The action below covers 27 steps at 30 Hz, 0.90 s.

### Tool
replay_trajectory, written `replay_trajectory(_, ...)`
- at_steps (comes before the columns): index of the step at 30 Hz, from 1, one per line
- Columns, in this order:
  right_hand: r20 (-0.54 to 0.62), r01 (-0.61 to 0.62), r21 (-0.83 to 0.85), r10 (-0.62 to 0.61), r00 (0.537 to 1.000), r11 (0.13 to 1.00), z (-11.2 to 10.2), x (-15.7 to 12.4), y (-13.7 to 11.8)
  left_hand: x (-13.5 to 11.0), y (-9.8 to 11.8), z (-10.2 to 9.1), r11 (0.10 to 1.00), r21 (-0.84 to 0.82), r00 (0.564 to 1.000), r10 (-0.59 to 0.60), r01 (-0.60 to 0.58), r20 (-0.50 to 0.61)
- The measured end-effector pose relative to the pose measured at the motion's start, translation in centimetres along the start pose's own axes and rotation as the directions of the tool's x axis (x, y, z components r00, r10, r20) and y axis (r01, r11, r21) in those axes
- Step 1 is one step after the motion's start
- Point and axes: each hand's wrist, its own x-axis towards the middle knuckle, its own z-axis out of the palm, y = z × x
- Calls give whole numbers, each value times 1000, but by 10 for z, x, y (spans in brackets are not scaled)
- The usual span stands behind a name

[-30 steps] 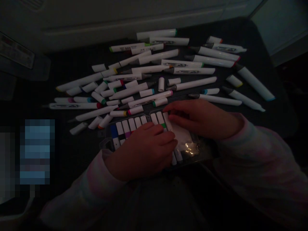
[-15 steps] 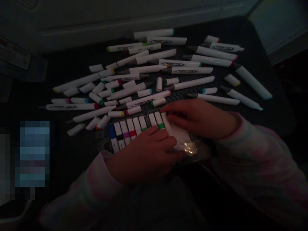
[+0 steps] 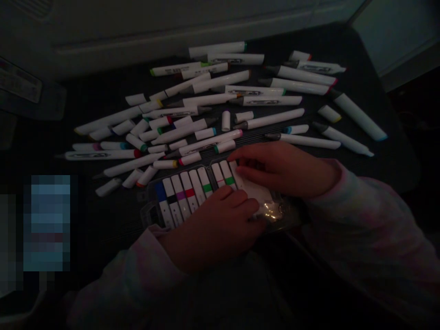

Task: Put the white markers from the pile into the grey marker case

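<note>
A clear plastic marker case (image 3: 146, 213) lies open in front of me, with a row of white markers (image 3: 187, 190) standing side by side in it, their colour bands showing blue, black, purple, red and green. My left hand (image 3: 220, 224) lies across the row's lower ends, fingers curled; whatever is under them is hidden. At the upper end of a white marker (image 3: 237, 176) in the right compartment, my right hand (image 3: 278, 165) has its index finger and thumb closed in. A pale, shiny part of the case (image 3: 273, 211) shows below the right hand.
Many loose white markers (image 3: 275, 120) and caps (image 3: 226, 121) are spread over the dark table (image 3: 364, 59) behind the case. Several markers are uncapped. A clear box (image 3: 48, 101) stands at the far left, and a blurred-out screen-like patch (image 3: 48, 224) is nearer. A pale wall (image 3: 144, 27) borders the back.
My left hand has moved slightly right and down, uncovering more of the markers in the case. My right hand keeps its place at the marker's upper end. The view has shifted slightly.
</note>
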Motion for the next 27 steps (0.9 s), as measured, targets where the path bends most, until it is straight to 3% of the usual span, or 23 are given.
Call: replay_trajectory(27,-44,-17,-32,16,999,999,2,-1,1,0,1,6,999,-18,998,-49,49,-33)
